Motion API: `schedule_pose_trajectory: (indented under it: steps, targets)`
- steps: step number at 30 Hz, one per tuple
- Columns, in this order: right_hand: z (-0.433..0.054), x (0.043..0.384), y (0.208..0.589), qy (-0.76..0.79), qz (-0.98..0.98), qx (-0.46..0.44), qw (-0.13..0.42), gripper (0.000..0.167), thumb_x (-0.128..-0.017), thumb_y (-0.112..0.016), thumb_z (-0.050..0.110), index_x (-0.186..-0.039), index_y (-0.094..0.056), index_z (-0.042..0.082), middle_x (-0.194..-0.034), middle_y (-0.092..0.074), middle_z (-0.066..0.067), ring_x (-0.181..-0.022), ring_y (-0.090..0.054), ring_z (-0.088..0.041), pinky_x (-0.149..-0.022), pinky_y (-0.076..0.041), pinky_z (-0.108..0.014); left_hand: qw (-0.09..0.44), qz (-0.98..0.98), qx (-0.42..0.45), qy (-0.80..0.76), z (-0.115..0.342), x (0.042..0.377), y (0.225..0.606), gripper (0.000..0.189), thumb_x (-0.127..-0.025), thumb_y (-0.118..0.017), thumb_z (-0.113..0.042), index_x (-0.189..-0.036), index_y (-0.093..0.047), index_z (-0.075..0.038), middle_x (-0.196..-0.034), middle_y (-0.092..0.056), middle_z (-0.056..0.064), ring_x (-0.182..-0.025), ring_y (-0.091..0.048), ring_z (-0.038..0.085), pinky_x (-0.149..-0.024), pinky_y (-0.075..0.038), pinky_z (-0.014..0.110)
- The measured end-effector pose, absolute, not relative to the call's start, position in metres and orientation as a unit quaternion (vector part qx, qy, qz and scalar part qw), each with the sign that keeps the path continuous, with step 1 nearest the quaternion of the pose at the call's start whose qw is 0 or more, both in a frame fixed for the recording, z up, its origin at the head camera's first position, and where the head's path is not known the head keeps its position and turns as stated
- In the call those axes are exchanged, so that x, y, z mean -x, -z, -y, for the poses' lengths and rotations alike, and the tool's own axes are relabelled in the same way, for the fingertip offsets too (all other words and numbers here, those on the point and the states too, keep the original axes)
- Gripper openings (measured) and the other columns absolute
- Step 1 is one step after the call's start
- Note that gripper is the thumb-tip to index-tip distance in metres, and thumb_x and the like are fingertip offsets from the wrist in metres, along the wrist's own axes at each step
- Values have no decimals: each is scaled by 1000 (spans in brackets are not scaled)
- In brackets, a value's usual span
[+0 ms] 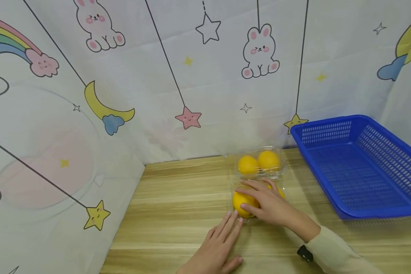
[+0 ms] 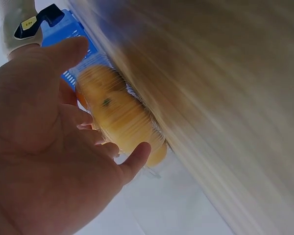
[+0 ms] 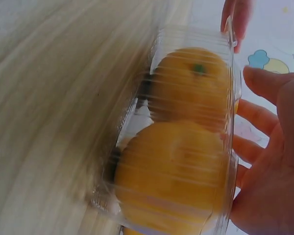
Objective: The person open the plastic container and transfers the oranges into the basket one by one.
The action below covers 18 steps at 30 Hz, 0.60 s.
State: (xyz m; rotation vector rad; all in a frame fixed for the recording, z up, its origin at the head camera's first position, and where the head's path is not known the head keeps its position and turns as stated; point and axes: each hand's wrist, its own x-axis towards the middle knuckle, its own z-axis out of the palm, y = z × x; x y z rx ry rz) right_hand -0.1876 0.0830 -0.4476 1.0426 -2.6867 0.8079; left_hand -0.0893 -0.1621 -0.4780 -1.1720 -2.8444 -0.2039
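My right hand (image 1: 268, 201) lies over the front pair of oranges, its thumb and fingers spread across the near-left orange (image 1: 241, 203). The other front orange (image 1: 281, 193) is mostly covered by that hand. These oranges sit in a clear ribbed plastic box (image 3: 186, 36), whose rim lies beside my right fingers in the right wrist view. My left hand (image 1: 215, 243) is stretched out flat, fingertips at the box's near-left edge. Behind, two more oranges, a left one (image 1: 248, 165) and a right one (image 1: 269, 161), lie under clear plastic. Whether both plastic parts belong together, I cannot tell.
A blue perforated plastic basket (image 1: 320, 179) stands to the right on the wood-patterned tabletop (image 1: 178, 198). A white curtain printed with rabbits and stars (image 1: 219, 87) hangs along the back and left. A black wrist device (image 1: 305, 254) sits at the right sleeve.
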Motion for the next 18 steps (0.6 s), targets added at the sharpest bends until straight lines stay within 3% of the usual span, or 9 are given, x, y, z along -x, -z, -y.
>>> schedule_pose_trajectory:
  steps: [11, 18]
  targets:
    - [-89, 194, 447, -229, 907, -349, 46, 67, -90, -84, 41, -149, -62, 17, -149, -62, -13, -135, -59, -36, -118, -24, -70, 19, 924, 376, 64, 161, 90, 476, 91, -106, -61, -48, -170, -13, -5, -179, -6, 16, -164, -16, 32, -107, -51, 53]
    - [-86, 195, 450, -231, 909, -343, 57, 68, -85, -89, 40, -145, -66, 18, -142, -65, -10, -133, -60, -36, -118, -28, -67, -3, 926, 370, 81, 162, 89, 477, 92, -107, -59, -49, -171, -9, -8, -179, -3, 14, -165, -12, 30, -107, -50, 56]
